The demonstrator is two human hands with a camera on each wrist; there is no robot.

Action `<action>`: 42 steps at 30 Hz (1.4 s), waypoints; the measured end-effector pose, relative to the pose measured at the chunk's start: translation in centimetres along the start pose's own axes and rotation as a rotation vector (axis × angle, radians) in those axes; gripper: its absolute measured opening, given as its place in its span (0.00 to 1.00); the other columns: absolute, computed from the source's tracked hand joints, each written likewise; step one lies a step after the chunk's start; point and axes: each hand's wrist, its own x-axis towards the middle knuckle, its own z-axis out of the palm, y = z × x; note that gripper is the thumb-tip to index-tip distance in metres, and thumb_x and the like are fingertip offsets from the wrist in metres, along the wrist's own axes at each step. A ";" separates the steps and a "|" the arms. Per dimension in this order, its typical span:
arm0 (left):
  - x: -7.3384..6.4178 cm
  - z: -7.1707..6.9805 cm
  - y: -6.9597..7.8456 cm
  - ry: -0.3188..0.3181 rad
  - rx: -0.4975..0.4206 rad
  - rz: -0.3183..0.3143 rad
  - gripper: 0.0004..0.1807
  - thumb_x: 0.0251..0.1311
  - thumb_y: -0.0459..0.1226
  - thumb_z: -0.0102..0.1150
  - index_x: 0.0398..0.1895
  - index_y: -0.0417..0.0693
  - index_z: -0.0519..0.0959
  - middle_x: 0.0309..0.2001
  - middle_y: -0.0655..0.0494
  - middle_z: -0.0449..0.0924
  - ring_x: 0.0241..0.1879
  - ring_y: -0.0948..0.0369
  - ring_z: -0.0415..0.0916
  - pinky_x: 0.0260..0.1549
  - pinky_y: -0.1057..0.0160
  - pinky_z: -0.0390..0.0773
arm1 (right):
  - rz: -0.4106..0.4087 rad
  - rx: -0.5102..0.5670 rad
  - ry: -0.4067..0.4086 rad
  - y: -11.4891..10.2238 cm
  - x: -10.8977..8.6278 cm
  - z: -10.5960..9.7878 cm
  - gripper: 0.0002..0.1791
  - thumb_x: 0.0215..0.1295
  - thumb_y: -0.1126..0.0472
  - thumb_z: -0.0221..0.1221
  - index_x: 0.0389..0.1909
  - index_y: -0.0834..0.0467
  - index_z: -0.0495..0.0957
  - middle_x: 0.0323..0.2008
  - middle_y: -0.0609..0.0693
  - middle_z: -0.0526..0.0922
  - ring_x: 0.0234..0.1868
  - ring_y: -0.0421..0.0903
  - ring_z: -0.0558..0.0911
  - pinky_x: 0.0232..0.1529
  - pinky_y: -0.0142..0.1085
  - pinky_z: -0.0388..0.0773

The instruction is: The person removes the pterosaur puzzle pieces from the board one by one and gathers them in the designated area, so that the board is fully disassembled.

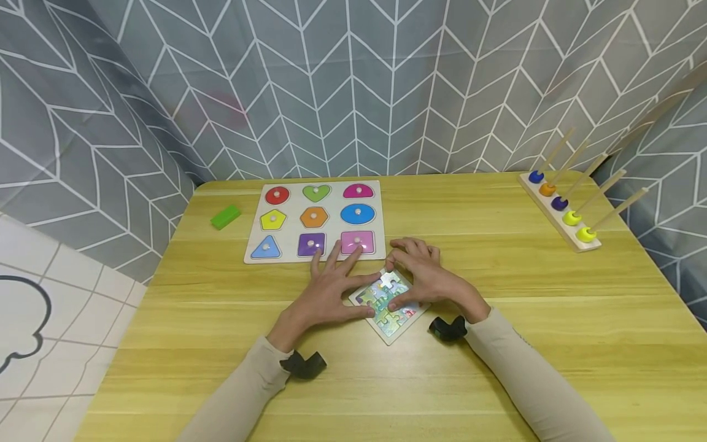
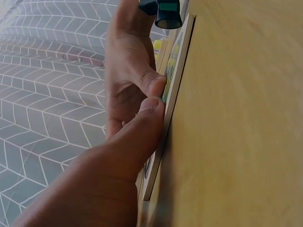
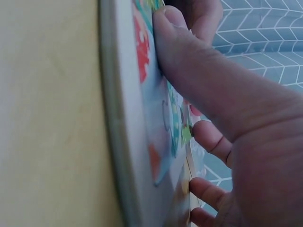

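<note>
A small jigsaw puzzle (image 1: 391, 331) in a pale square tray lies turned cornerwise on the table between the hands. My left hand (image 1: 330, 293) is spread: its thumb presses the puzzle's left part, the index fingertip touches near the far corner, and other fingertips reach the shape board. My right hand (image 1: 428, 276) lies over the puzzle's right side, thumb straight on the picture, index bent toward the far corner. In the left wrist view, both thumbs meet at the tray edge (image 2: 177, 90). In the right wrist view, the right thumb (image 3: 189, 56) rests on the picture, partly hiding it.
A shape board (image 1: 293, 202) with knobbed coloured pieces lies beyond the left hand. Left of it is a green block (image 1: 225, 217). At the far right stands a peg rack (image 1: 560, 215) with coloured beads. A patterned curtain (image 1: 353, 92) hangs behind the wooden table (image 1: 497, 245).
</note>
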 end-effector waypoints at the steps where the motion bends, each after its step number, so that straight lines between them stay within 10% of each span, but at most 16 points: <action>1: 0.0 0.0 0.0 0.002 0.000 0.000 0.39 0.55 0.70 0.59 0.72 0.77 0.69 0.84 0.52 0.42 0.82 0.38 0.27 0.71 0.25 0.26 | -0.001 0.000 -0.002 0.1 0.0 0.0 0.34 0.39 0.43 0.82 0.43 0.47 0.73 0.76 0.64 0.59 0.76 0.68 0.51 0.62 0.60 0.49; 19: 0.1 0.2 -0.2 0.006 0.017 -0.018 0.40 0.54 0.72 0.59 0.71 0.79 0.69 0.84 0.54 0.42 0.82 0.39 0.28 0.71 0.25 0.28 | -0.076 0.119 -0.026 1.3 -0.5 -0.7 0.18 0.63 0.61 0.68 0.52 0.47 0.80 0.77 0.62 0.59 0.77 0.64 0.50 0.61 0.57 0.46; 42: 0.3 0.2 -0.3 0.074 -0.019 -0.014 0.26 0.64 0.64 0.54 0.64 0.76 0.77 0.83 0.55 0.50 0.83 0.40 0.34 0.72 0.25 0.32 | -0.045 0.141 0.049 1.8 -0.1 -0.7 0.19 0.63 0.59 0.69 0.55 0.49 0.80 0.74 0.57 0.68 0.74 0.59 0.58 0.60 0.52 0.50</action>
